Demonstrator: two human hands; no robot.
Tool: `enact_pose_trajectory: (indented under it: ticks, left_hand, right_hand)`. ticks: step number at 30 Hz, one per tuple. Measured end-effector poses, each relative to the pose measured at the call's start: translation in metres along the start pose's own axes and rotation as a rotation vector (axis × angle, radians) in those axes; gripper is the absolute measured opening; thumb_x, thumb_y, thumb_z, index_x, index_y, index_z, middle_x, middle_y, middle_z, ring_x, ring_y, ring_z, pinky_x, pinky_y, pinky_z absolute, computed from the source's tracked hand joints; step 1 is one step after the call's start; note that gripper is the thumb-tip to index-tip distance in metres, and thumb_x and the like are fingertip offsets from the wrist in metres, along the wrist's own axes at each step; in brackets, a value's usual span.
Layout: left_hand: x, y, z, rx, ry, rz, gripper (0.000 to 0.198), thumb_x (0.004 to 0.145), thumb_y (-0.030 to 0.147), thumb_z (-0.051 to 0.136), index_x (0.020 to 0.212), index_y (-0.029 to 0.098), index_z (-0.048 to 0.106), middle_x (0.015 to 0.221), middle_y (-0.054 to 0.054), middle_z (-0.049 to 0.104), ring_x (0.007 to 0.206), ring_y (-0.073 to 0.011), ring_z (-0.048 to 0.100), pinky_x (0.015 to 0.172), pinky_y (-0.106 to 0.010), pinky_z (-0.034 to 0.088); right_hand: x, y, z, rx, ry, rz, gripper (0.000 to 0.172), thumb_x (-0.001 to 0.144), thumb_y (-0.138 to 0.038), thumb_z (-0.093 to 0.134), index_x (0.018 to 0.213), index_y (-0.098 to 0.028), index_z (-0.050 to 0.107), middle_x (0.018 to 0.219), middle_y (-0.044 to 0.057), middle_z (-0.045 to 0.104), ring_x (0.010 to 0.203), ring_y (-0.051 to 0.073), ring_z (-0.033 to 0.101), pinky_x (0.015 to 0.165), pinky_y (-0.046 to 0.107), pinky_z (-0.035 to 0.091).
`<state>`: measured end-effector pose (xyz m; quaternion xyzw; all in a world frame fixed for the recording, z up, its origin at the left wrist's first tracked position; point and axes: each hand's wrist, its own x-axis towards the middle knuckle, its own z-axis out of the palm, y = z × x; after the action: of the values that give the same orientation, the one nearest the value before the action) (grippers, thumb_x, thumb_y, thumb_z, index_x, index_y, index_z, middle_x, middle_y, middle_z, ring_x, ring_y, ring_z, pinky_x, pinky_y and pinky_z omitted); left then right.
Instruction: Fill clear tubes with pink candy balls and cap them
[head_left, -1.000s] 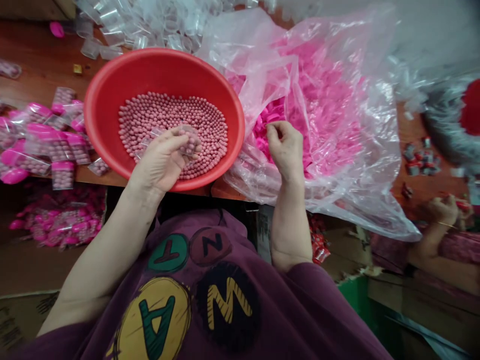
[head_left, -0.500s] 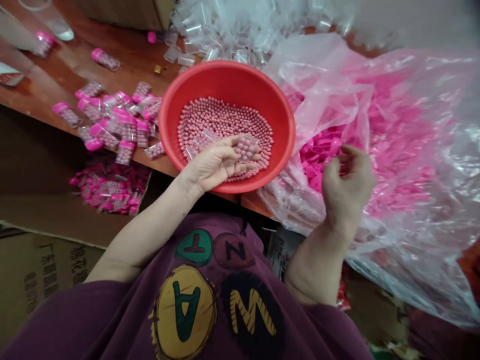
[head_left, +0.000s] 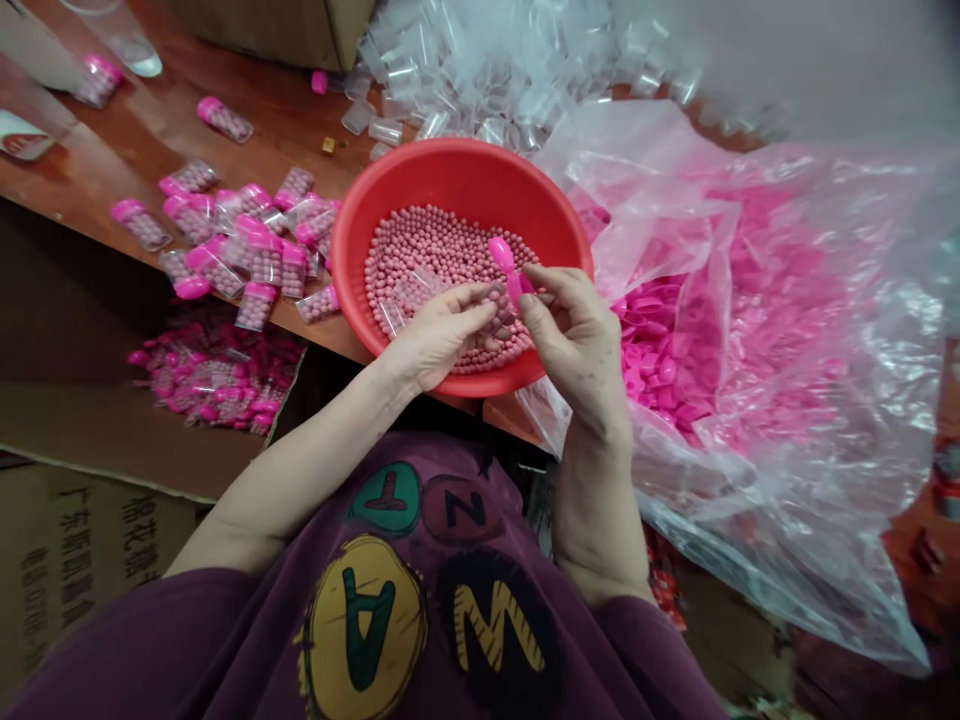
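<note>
Over the front part of a red basin (head_left: 461, 160) holding pink beads (head_left: 427, 235), my left hand (head_left: 442, 335) grips a clear vial of beads (head_left: 496, 305). Pinched in my right hand (head_left: 574, 335) is a bright pink flip cap (head_left: 514, 270), its lid open, at the vial's mouth. Whether cap and vial touch cannot be told. Some clear empty vials (head_left: 409, 292) lie on the beads beside my left hand.
Filled, pink-capped vials (head_left: 259, 255) lie left of the basin, more in a carton (head_left: 150, 425) below. Clear vials (head_left: 480, 70) are heaped behind. A plastic bag (head_left: 765, 470) of pink caps (head_left: 652, 350) spreads at right. A cardboard box (head_left: 277, 25) stands at the back.
My right hand has moved left from the bag of caps to the vial, bringing a pink cap. My left hand still holds the vial over the basin. The view has shifted slightly.
</note>
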<state>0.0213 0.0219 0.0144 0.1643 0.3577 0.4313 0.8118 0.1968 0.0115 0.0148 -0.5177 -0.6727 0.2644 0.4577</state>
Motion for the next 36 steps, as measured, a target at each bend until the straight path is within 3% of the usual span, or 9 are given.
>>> enact_pose_trajectory:
  ticks: [3,8,13,17,21,24,27,32,36]
  left_hand:
    - [0.0,0.001,0.0,0.013,-0.015,-0.005,0.014,0.104,0.003,0.066,0.102,0.014,0.074,0.089,0.0,0.076,0.07,-0.0076,0.071,0.064,-0.02,0.053]
    - [-0.001,-0.001,-0.002,0.009,-0.035,0.001,0.013,0.102,0.002,0.069,0.101,0.013,0.076,0.097,-0.003,0.079,0.081,-0.0101,0.075,0.067,-0.02,0.053]
    - [-0.001,-0.003,-0.005,0.043,-0.07,0.013,0.013,0.1,0.005,0.072,0.105,0.014,0.079,0.093,-0.003,0.078,0.079,-0.0107,0.072,0.067,-0.021,0.051]
    - [0.0,-0.002,-0.006,0.05,-0.056,0.016,0.013,0.1,0.006,0.072,0.106,0.015,0.079,0.094,-0.003,0.077,0.074,-0.0096,0.07,0.065,-0.021,0.049]
    - [0.0,-0.002,-0.005,0.055,-0.013,0.01,0.012,0.103,0.007,0.07,0.109,0.015,0.076,0.094,-0.002,0.078,0.071,-0.0092,0.07,0.063,-0.021,0.048]
    - [0.001,-0.002,-0.004,0.052,-0.006,0.001,0.01,0.103,0.007,0.071,0.108,0.014,0.076,0.094,-0.003,0.078,0.072,-0.0091,0.072,0.063,-0.02,0.048]
    - [0.0,-0.001,-0.003,0.036,0.007,-0.002,0.011,0.102,0.004,0.07,0.101,0.013,0.075,0.089,-0.001,0.076,0.07,-0.0077,0.071,0.065,-0.02,0.049]
    - [-0.001,0.001,-0.001,0.018,0.03,-0.004,0.016,0.104,0.001,0.065,0.099,0.013,0.074,0.085,0.001,0.074,0.067,-0.0076,0.07,0.066,-0.021,0.05]
    - [-0.002,0.001,-0.001,0.031,0.014,-0.005,0.015,0.102,0.001,0.067,0.101,0.014,0.076,0.091,-0.001,0.077,0.07,-0.0073,0.07,0.068,-0.021,0.05]
  right_hand:
    - [-0.003,0.002,-0.005,-0.03,-0.04,-0.038,0.032,0.104,-0.04,0.073,0.134,-0.033,0.082,0.125,0.005,0.079,0.102,0.02,0.075,0.093,0.04,0.069]
    - [-0.004,0.004,-0.003,0.061,0.057,0.012,0.025,0.104,-0.036,0.074,0.127,-0.03,0.083,0.119,0.004,0.084,0.11,0.022,0.079,0.101,0.041,0.068]
    - [-0.001,0.001,0.002,0.015,0.033,0.036,0.013,0.102,-0.033,0.075,0.107,-0.027,0.085,0.103,0.002,0.084,0.095,0.018,0.078,0.089,0.035,0.064]
    - [-0.002,0.003,0.004,-0.052,0.026,0.018,0.012,0.104,-0.034,0.071,0.101,-0.026,0.08,0.098,0.001,0.082,0.087,0.018,0.075,0.082,0.035,0.064]
    - [-0.003,0.009,0.001,-0.296,0.113,-0.145,0.016,0.107,-0.027,0.064,0.117,-0.027,0.076,0.113,0.007,0.08,0.098,0.022,0.075,0.09,0.041,0.067]
    - [-0.004,0.013,-0.002,-0.378,0.057,-0.242,0.037,0.106,-0.021,0.063,0.142,-0.028,0.068,0.128,0.01,0.076,0.115,0.026,0.075,0.101,0.047,0.067]
    - [-0.007,0.01,-0.002,-0.408,0.006,-0.297,0.038,0.106,-0.016,0.059,0.141,-0.027,0.071,0.13,0.012,0.073,0.124,0.027,0.074,0.107,0.048,0.066]
    - [-0.015,-0.001,-0.001,-0.329,0.001,-0.222,0.03,0.105,-0.019,0.065,0.132,-0.024,0.078,0.126,0.013,0.072,0.121,0.027,0.076,0.104,0.046,0.067]
    - [-0.016,0.0,0.002,-0.166,0.062,-0.079,0.015,0.105,-0.028,0.07,0.115,-0.028,0.081,0.117,0.006,0.08,0.111,0.024,0.078,0.099,0.044,0.068]
